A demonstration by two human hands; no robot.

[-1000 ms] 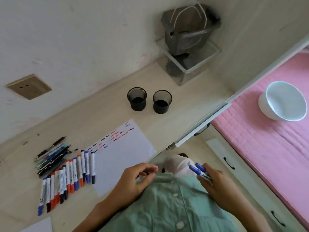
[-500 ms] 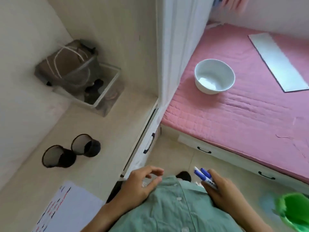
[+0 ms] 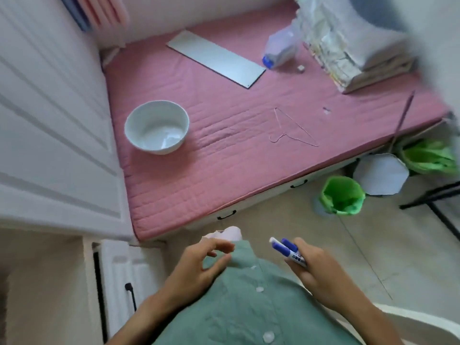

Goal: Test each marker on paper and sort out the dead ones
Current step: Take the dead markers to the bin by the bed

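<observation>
Two blue-capped markers [image 3: 288,249] sit side by side in the right hand [image 3: 321,270], low in the view and just right of centre, above the person's lap. Their capped ends point up and to the left, away from the palm; the white barrels run back under the curled fingers [image 3: 295,266], which wrap them against the palm. The left hand [image 3: 199,265] hovers in front of the green buttoned shirt [image 3: 249,307], holding nothing, its fingers loosely bent and spread a little.

Beyond the hands lies a pale tiled floor [image 3: 373,245] with a small green bin [image 3: 341,195] standing on it and a white lid-like disc [image 3: 380,174] just beside the bin. A pink quilted bed [image 3: 224,158] fills the middle of the view. On it stand a white bowl [image 3: 156,127], a flat grey panel [image 3: 216,58], a thin wire hanger [image 3: 291,130], a plastic bottle [image 3: 281,51] lying on its side and a stack of papers [image 3: 348,41]. A white panelled cupboard [image 3: 49,120] rises at the left.
</observation>
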